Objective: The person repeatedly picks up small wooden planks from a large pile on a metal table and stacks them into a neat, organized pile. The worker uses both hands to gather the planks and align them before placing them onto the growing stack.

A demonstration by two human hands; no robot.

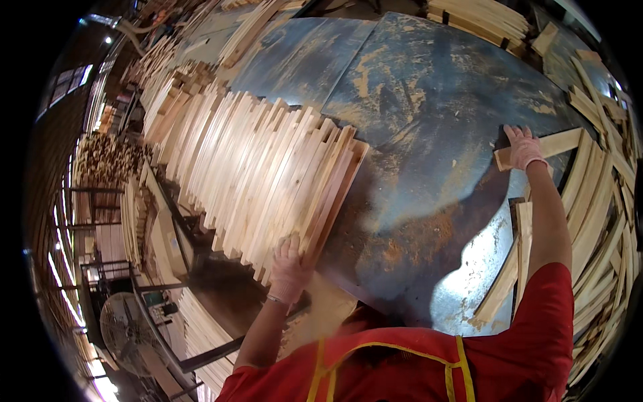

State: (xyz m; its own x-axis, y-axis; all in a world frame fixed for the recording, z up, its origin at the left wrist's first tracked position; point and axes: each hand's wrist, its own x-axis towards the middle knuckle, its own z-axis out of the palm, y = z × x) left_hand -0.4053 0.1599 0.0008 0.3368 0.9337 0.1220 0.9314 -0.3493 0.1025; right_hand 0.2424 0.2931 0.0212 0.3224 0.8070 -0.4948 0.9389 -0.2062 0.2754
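Observation:
A row of pale wooden slats (251,167) lies side by side on the metal-topped table, their ends uneven. My left hand (289,271), in a light pink glove, rests on the near ends of the slats at the right part of the row, fingers stretched forward. Out at the table's right side, my right hand (524,147), also gloved, lies across a short wooden board (561,143). Its fingers reach over the board's far edge and seem to grip it; the thumb and underside are hidden.
The dark table top (415,127) carries patches of sawdust. Curved stacks of wooden strips (589,174) crowd the right edge, with loose pieces (499,285) nearer me. More timber (479,17) lies at the far side. A fan (124,321) stands at the lower left beside a metal frame.

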